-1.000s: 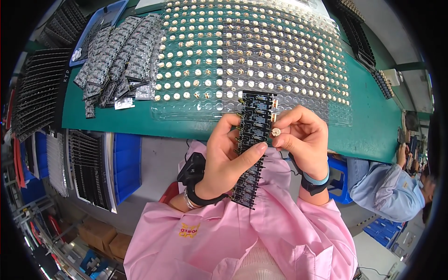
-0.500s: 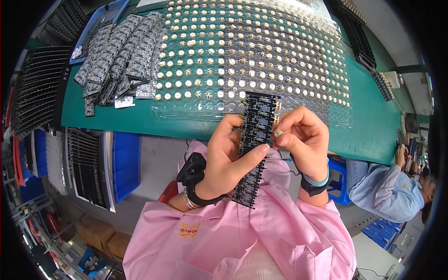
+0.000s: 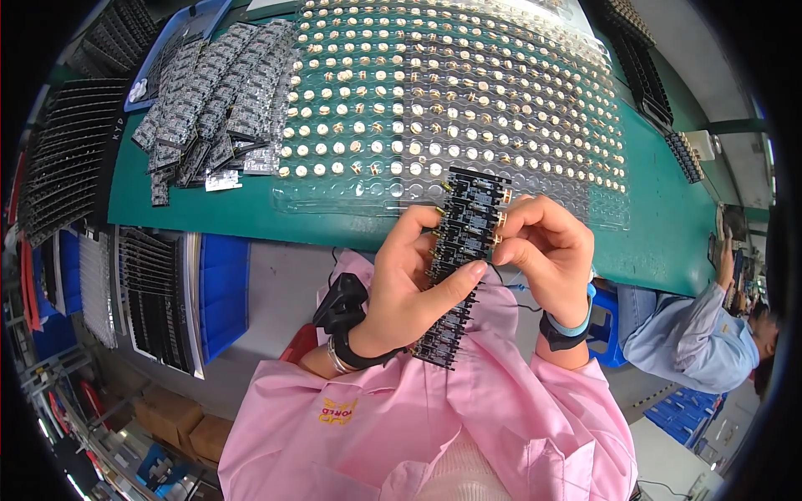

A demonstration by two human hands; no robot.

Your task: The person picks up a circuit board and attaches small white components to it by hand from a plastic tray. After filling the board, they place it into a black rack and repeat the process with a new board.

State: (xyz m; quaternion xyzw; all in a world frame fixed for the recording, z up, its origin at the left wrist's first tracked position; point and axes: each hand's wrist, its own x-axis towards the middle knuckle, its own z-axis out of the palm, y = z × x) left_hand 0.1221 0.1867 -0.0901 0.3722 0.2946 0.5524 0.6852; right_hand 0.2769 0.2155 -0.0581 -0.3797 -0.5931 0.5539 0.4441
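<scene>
My left hand [image 3: 399, 292] is closed around a long black circuit board panel [image 3: 474, 213], thumb across its face and fingers behind. The panel tilts upright in front of my chest, with pins along its edges. At its right edge my right hand [image 3: 553, 255] pinches with thumb and forefinger a small round whitish-gold part [image 3: 498, 239], mostly hidden by the fingertips. It appears to touch the board edge or lie very close to it. Just above, similar gold parts [image 3: 505, 197] sit on that edge. Black straps circle both my wrists.
Clear plastic trays [image 3: 334, 199] with many small round parts cover the green table [image 3: 209, 219]. A heap of circuit board panels [image 3: 213, 92] lies at the left, by a blue bin [image 3: 190, 25]. Racks of boards [image 3: 75, 159] stand far left. Another person [image 3: 689, 334] sits at the right.
My right hand has brought the small round part up against or near the board's right edge, turning it out of clear view. The panel has shifted slightly to the right at its top.
</scene>
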